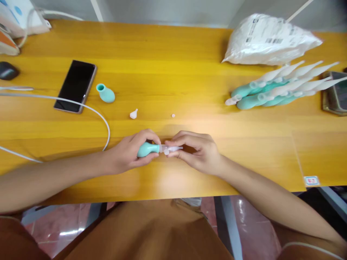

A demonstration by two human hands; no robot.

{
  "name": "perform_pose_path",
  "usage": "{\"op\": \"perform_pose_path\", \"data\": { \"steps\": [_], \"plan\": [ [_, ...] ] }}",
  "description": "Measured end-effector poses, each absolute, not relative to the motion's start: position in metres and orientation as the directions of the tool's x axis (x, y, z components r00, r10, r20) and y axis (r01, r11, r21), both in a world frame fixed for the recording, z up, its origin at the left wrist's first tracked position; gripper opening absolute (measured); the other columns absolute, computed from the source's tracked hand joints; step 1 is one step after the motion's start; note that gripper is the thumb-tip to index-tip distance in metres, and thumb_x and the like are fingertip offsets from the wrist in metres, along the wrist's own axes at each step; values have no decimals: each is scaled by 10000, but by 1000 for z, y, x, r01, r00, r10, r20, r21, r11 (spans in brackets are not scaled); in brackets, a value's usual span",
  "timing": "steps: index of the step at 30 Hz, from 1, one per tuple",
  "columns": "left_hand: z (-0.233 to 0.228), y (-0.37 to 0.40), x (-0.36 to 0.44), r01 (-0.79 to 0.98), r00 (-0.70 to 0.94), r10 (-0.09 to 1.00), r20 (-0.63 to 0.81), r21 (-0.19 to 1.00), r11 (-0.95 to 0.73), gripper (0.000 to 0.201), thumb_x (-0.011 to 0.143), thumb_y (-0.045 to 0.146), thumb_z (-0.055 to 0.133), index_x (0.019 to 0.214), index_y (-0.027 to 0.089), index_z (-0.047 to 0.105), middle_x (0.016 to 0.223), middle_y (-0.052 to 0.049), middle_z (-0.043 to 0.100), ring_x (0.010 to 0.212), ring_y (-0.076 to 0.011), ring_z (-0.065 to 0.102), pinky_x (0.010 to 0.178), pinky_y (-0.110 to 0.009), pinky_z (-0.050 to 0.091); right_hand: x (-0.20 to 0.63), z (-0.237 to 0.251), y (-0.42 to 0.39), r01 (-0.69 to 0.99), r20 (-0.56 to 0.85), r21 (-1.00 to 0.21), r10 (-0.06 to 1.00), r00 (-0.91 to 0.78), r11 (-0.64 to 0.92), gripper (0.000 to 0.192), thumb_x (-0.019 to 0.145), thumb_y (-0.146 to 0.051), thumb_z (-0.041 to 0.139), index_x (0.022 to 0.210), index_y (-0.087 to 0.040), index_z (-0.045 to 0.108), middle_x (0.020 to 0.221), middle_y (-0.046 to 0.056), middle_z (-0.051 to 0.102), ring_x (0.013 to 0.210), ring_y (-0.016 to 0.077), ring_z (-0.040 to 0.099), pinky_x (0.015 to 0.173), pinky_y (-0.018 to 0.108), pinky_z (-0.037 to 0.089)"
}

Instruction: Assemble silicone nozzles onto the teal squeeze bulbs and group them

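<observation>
My left hand is wrapped round a teal rubber bulb that lies sideways above the table's near part. A clear plastic nozzle extends from the bulb's neck, and the fingertips of my right hand pinch it. Bulb and nozzle are in line and touching. Beyond my hands sit a small white funnel-shaped tip and a tiny pale round piece. A second teal bulb, its mouth uncovered, lies farther left.
Several teal bulb aspirators with long white tips are grouped at the right, before a white plastic parcel. On the left are a phone, a white cable and a black mouse. A dark box stands far right.
</observation>
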State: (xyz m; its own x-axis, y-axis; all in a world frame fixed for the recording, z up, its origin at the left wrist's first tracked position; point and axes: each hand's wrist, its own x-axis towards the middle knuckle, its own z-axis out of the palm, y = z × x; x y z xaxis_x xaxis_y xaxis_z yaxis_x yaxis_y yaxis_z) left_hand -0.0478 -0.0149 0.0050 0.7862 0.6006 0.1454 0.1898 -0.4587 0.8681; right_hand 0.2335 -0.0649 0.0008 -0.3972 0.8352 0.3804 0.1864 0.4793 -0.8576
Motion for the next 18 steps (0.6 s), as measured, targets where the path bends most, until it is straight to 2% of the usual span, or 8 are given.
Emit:
{"op": "perform_pose_path", "data": {
  "steps": [8,18],
  "plan": [
    [5,-14,-47,138,798,549,248,812,-567,238,1115,234,677,1327,243,569,1194,-61,746,1034,-184,774,917,-311,625,233,-1,-65,176,355,-876,847,-395,449,251,992,-229,895,1230,-212,820,1034,64,857,868,164,839,716,261,665],
    [2,-13,-46,105,810,523,264,813,-573,283,1092,207,692,1351,250,587,1214,-79,762,1064,-209,783,924,-337,644,234,-1,-66,179,345,-875,839,-420,450,253,1001,-242,889,1242,-219,815,1068,62,874,876,159,848,720,252,667]
  ]
}}
